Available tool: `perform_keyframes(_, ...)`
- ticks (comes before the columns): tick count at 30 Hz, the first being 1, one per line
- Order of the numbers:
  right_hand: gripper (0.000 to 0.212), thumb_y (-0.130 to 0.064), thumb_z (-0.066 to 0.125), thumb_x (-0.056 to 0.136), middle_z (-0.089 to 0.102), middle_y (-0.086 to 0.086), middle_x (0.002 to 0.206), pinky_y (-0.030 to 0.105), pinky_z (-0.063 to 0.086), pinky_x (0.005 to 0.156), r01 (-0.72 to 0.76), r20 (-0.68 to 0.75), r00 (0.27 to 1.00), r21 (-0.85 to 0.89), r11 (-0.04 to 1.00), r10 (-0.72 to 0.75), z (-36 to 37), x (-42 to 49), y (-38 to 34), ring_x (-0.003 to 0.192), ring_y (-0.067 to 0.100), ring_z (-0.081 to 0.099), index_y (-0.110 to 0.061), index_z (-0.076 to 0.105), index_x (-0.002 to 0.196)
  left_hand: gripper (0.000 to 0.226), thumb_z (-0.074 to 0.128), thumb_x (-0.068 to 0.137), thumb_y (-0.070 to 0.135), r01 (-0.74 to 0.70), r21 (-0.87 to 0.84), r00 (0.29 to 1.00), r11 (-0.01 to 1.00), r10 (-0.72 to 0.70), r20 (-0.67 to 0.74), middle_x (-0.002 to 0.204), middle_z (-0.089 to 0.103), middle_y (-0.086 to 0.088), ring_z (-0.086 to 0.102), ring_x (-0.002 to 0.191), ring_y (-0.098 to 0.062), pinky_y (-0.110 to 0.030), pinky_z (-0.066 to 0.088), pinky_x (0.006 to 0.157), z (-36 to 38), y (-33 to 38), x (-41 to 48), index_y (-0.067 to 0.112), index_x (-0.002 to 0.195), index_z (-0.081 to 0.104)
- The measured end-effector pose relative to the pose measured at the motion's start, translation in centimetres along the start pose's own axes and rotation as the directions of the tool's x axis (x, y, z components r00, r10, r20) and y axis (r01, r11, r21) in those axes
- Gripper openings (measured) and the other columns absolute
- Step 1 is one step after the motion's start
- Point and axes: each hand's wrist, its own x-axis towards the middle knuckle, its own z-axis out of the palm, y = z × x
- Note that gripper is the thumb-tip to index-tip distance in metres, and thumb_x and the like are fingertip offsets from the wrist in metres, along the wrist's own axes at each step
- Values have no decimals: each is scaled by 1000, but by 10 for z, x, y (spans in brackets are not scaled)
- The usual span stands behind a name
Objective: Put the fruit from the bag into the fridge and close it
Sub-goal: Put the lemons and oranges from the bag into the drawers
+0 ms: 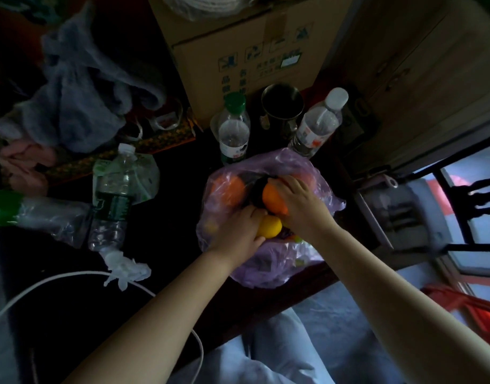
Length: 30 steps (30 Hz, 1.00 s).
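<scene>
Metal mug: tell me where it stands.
The metal mug stands upright at centre top, before the cardboard box, between two plastic bottles.

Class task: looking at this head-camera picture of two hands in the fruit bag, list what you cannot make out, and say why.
Head view only:
- Fridge: nowhere in frame.
- Fruit deeper in the purple bag: veiled by plastic and covered by both hands.
- Left hand grip on the yellow fruit: fingertips hidden.
- Cardboard box print: too blurred to read.
- Metal cup contents: too dark.
</scene>
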Motion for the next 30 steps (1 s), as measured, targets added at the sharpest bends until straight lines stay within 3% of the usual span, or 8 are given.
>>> perform_keyframes(4, 79, -20, 73, 75, 36, 5, 146, 43, 48, 89, -48, -149, 988, 32, 998, 52, -27, -29, -13, 132, 31, 35, -21, 33, 144, 49, 66, 82, 28, -50, -72, 995, 996, 44, -89, 125, 47, 1, 53, 110, -19, -33, 49, 81, -23, 5, -16, 22, 127, 47)
perform_keyframes(7, 81, -27, 74, 75, 32, 5, 147, 45, 46, 91, -118, -220, 966, 88, 989, 135, -47, -55, -25, 131, 33, 36, -25, 31, 144, 50, 69, 81, 26, -96, -80, 984, 992, 83, -161, 125, 48, 0, 53, 109, -17, -22, 41, 78, -43, 13, -28, 20, 126, 49)
perform_keyframes(12, 82, -33, 73, 76, 31, 2, 145, 44, 44, 92, -191, -335, 914, 142, 971, 229, -78, -103, -41, 131, 29, 32, -32, 28, 144, 49, 72, 79, 24, -197, -144, 951, 970, 154, -267, 123, 50, -2, 52, 109, -17, -28, 46, 83, -71, 39, -47, 16, 123, 52)
perform_keyframes(16, 85, -31, 72, 72, 35, 4, 141, 40, 40, 94, -221, -448, 855, 146, 964, 264, -99, -150, -55, 128, 27, 32, -33, 29, 145, 49, 73, 77, 24, -300, -127, 911, 946, 244, -333, 122, 51, -1, 50, 108, -13, -16, 36, 82, -88, 69, -64, 18, 122, 53)
perform_keyframes(20, 86, -32, 71, 69, 40, 4, 141, 36, 35, 101, -256, -525, 791, 182, 950, 314, -106, -202, -67, 128, 26, 35, -21, 32, 144, 47, 71, 77, 33, -366, -97, 874, 926, 306, -377, 118, 50, 3, 51, 105, -14, -28, 47, 76, -93, 102, -91, 21, 120, 54)
perform_keyframes(24, 77, -39, 64, 69, 43, -1, 140, 33, 34, 101, -271, -575, 733, 243, 932, 363, -102, -266, -86, 127, 21, 35, -20, 38, 139, 50, 62, 75, 46, -432, -129, 857, 892, 362, -368, 116, 49, 5, 50, 100, -8, -23, 46, 77, -81, 134, -128, 25, 119, 53)
perform_keyframes(27, 76, -42, 61, 70, 43, -1, 138, 43, 40, 99, -299, -592, 705, 251, 921, 390, -86, -317, -100, 124, 24, 36, -23, 39, 140, 50, 71, 78, 32, -452, -158, 871, 878, 396, -291, 120, 46, 7, 48, 102, -5, -11, 38, 78, -62, 154, -164, 25, 123, 52)
perform_keyframes(30, 76, -48, 56, 69, 46, 1, 135, 48, 42, 95, -350, -608, 664, 261, 900, 435, -66, -367, -115, 121, 26, 38, -24, 40, 139, 51, 72, 78, 27, -482, -180, 870, 857, 445, -212, 122, 45, 8, 50, 107, -11, -29, 51, 84, -44, 167, -200, 27, 123, 50)
